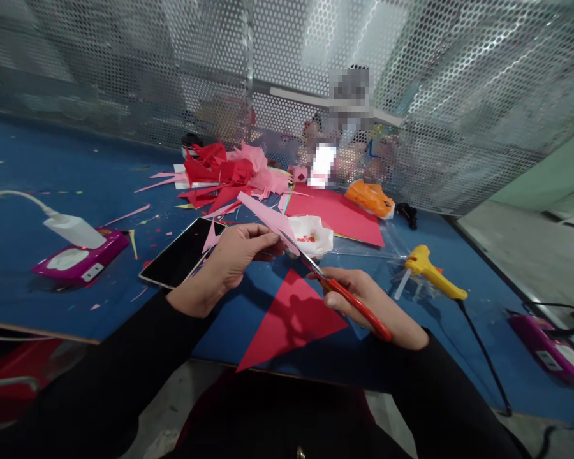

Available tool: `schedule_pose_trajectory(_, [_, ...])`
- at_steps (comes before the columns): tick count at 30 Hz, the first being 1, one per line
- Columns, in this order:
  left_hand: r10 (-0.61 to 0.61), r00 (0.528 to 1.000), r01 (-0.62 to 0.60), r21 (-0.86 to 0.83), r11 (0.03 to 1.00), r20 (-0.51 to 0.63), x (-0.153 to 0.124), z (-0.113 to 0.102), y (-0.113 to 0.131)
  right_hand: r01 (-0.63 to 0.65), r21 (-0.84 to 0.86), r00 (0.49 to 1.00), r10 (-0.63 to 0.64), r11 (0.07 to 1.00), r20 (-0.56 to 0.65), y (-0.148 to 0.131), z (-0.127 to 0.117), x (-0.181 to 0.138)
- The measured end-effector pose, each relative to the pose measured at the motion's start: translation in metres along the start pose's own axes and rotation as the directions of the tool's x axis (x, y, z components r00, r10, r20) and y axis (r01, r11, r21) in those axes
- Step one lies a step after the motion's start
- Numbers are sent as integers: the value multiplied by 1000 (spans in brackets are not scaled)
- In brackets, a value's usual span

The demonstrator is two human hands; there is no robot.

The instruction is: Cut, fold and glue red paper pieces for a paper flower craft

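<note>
Pinched in the fingers of my left hand (242, 252) is a piece of pink paper (268, 215), pointing up and to the left. My right hand (358, 296) is closed round a pair of scissors with red handles (361, 306). Their metal blades reach up to the pink paper by my left fingertips. Below both hands a red paper triangle (287, 325) lies flat near the table's front edge, with hand shadows on it. Just beyond the blades stands a small white tray (323, 239) with tiny red bits inside.
Red and pink scraps (234, 169) are heaped at the back. Behind the tray lie red sheets (325, 213) and an orange packet (370, 197). A dark-screened tablet (172, 255) and purple power strip (83, 258) are left; a yellow glue gun (430, 271) with its cord is right.
</note>
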State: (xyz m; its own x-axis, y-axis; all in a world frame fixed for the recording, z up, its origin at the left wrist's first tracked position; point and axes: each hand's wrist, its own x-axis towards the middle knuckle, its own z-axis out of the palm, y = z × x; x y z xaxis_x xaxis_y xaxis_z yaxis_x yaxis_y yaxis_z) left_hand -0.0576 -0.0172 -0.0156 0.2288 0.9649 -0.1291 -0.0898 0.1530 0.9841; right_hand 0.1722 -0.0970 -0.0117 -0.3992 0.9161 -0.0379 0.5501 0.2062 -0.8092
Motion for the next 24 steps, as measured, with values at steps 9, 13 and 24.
schedule_pose_trajectory(9, [-22,999,22,-13,1000,28,-2,3,0,21,-20,1000,-22,1000,-14,1,3,0])
schedule_pose_trajectory(13, [-22,999,23,-30,999,30,-2,3,-1,22,-27,999,-23,999,-27,4,4,1])
schedule_pose_trajectory(24, [-32,999,33,-24,999,28,-1,2,-1,2,-34,998,-4,999,-55,11,8,2])
